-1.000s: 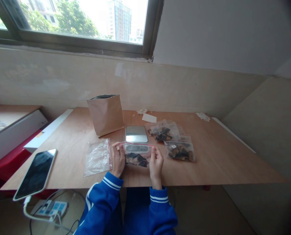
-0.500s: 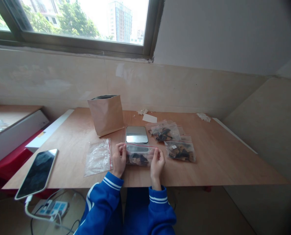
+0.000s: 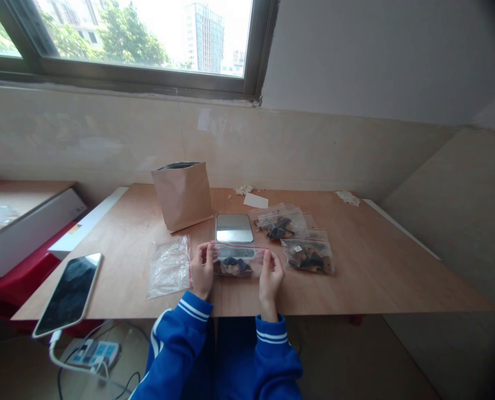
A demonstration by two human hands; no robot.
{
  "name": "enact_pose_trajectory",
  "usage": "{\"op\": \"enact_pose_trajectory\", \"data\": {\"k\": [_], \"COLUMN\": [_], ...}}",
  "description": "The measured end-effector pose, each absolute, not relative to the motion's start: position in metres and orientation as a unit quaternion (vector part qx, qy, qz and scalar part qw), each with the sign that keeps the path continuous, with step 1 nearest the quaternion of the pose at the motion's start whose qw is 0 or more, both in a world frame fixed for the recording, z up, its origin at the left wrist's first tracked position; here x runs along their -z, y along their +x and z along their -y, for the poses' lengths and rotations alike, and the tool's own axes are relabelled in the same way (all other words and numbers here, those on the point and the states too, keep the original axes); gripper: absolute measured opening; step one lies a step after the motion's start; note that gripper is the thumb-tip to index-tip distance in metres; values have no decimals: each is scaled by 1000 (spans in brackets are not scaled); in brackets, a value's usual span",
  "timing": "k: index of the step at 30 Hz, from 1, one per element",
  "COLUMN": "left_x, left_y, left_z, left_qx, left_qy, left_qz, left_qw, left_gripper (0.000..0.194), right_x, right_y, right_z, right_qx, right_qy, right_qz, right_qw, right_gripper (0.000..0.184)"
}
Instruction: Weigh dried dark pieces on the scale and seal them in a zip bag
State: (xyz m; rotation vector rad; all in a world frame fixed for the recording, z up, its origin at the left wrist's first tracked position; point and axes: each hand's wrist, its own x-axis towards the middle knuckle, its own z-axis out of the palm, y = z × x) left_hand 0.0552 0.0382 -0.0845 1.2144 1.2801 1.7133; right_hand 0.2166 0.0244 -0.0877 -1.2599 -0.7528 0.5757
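Between my two hands is a clear zip bag point(image 3: 235, 268) with a red seal line along its top and dark, brownish dried pieces inside. My left hand point(image 3: 202, 271) pinches the bag's upper left corner. At the upper right corner, my right hand point(image 3: 271, 276) grips it between thumb and fingers. Just behind the bag lies a flat kitchen scale point(image 3: 234, 228) with a shiny top; its front part shows through the plastic. Left of my left hand is a flat stack of clear zip bags point(image 3: 169, 268) that look unfilled.
Filled zip bags point(image 3: 308, 256) lie right of the scale, partly overlapping. A brown paper bag point(image 3: 183, 197) stands open at the back left. A white card point(image 3: 256, 200) and crumbs lie behind. A phone point(image 3: 69, 294) with a cable sits at the table's left edge.
The dark pieces in the held bag have shifted and the bag looks a little more stretched between my hands. Both hands keep their hold. The view has moved slightly.
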Motion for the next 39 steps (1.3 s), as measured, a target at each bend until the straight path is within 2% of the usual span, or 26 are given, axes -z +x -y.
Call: {"op": "enact_pose_trajectory", "data": {"k": [8,16,24,39], "left_x": [76,82,77,72], "left_y": [56,55,52,54], "left_z": [-38,-40,-38,-36], "left_qx": [-676,-647,-643,-633], "left_qy": [454,462,497,515], "left_qz": [-524,-492,-495,-494], "left_qw": [249,355,308,300], "left_gripper": [36,31,28,29], "right_x": [83,86,83,76], "right_y": [212,215,208,206], "right_z": [-22,-26,-30,-24], "right_qx": [-234,-286,-359,-394], "right_qy": [-573,-553,-507,-485], "right_qz": [364,339,367,366], "right_qw": [696,706,692,689], "right_gripper": [40,40,38,38]}}
